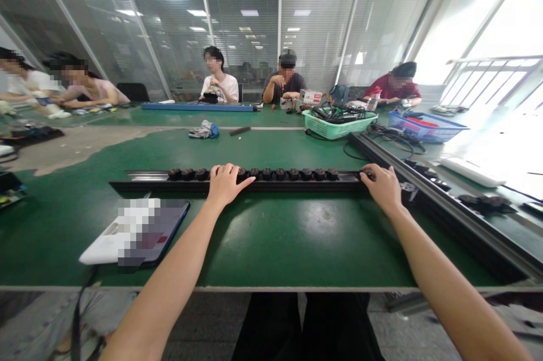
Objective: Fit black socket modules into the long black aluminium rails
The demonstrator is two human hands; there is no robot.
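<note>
A long black rail (139,184) lies across the green table (271,242) in front of me, with a row of several round black sockets (292,173) set in its channel. My left hand (225,183) rests flat on the rail's middle, fingers spread over the sockets. My right hand (382,184) is at the rail's right end, its fingers curled round a round black socket (368,173) there.
A tablet and a white device (136,231) lie at my left. Another long rail (445,202) runs diagonally at the right. A green basket (337,123) of cables and a blue tray (424,126) stand further back. Several people sit at the far side.
</note>
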